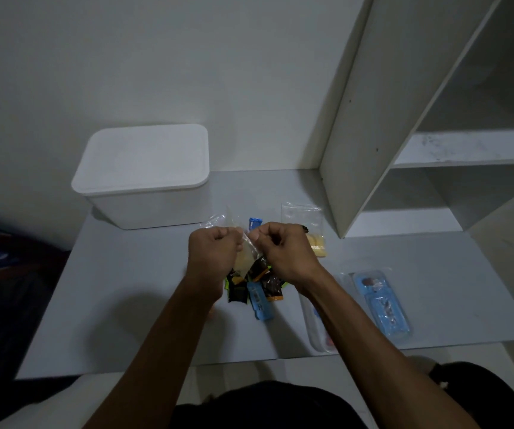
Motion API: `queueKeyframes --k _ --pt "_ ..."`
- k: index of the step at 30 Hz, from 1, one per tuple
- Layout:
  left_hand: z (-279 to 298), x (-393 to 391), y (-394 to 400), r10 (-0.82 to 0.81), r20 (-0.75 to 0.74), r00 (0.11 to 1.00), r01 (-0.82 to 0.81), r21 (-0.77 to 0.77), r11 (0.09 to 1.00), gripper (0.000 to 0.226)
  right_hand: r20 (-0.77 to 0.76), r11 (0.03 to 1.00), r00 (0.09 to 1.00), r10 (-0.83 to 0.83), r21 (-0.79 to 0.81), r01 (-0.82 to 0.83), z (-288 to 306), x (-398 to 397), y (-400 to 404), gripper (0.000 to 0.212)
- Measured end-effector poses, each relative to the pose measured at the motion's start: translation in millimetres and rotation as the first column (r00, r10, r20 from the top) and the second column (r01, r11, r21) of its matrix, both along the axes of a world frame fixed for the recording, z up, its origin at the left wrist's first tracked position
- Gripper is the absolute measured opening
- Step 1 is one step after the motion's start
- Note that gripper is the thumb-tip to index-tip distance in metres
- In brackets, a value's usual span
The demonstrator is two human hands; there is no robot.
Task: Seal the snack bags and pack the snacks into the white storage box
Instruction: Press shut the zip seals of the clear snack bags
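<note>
Both hands hold a clear snack bag (pixel 246 255) with pale yellow contents above the table's middle. My left hand (pixel 214 252) grips its left top edge, and my right hand (pixel 283 249) pinches the right top edge. Under the hands lies a pile of small black, orange and green snack packets (pixel 269 287) with a blue packet (pixel 260 303). A second clear bag (pixel 307 230) with yellow snacks lies just right of my right hand. The white storage box (pixel 144 181) stands at the back left with its lid on.
Two clear bags with blue snack packs (pixel 382 305) lie on the grey table (pixel 125 289) at the right. A white shelf unit (pixel 420 134) rises at the back right. Another blue packet (pixel 255 222) lies behind the hands. Dark cloth lies off the table's left edge.
</note>
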State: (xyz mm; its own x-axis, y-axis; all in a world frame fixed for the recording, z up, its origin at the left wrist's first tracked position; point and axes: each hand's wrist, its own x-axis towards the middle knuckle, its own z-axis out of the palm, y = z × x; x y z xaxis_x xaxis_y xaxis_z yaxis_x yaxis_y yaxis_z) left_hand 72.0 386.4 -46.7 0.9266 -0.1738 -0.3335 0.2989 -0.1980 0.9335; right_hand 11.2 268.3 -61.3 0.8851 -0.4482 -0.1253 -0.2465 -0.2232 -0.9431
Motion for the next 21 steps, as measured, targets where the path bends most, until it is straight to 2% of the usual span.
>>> queueKeyframes --k 3,5,9,11,13,16,19,21 --pt "-2.8 -2.6 0.3 -0.01 0.016 1.0 0.009 0.002 1.0 0.025 -0.004 0.999 0.999 -0.039 0.023 0.039 -2.1 -0.7 3.6 0.018" --pt "-3.2 -4.3 1.1 0.001 0.051 0.999 -0.001 -0.008 1.0 0.024 -0.003 0.999 1.0 -0.03 -0.019 0.03 -1.3 -0.6 4.1 0.018" --pt "-5.0 5.0 16.1 0.073 0.207 0.976 -0.077 0.011 0.997 0.015 -0.042 0.993 0.997 0.06 -0.098 -0.064 11.5 -1.4 -3.4 0.016" --pt "-9.4 16.9 28.2 -0.069 0.27 0.96 0.062 0.036 0.997 0.026 -0.065 0.982 0.989 0.132 -0.129 -0.14 20.1 -1.6 -8.0 0.017" --pt "-12.8 27.3 39.6 -0.218 0.294 0.931 0.221 0.023 0.975 0.021 -0.086 0.963 0.977 0.197 -0.171 -0.21 26.6 -0.7 -10.5 0.016" --pt "-18.3 35.7 52.0 -0.238 0.324 0.915 0.264 -0.038 0.964 0.013 -0.087 0.957 0.971 0.224 -0.17 -0.236 31.8 2.3 -7.7 0.014" --pt "-21.5 39.3 60.8 -0.167 0.22 0.961 0.212 -0.202 0.956 0.009 -0.017 0.988 0.991 0.132 -0.082 -0.133 27.5 -0.2 0.9 0.011" --pt "-23.8 42.1 66.6 -0.119 0.13 0.984 0.149 -0.262 0.953 0.007 0.005 0.994 0.998 0.061 -0.088 -0.06 16.5 -4.5 9.9 0.015"
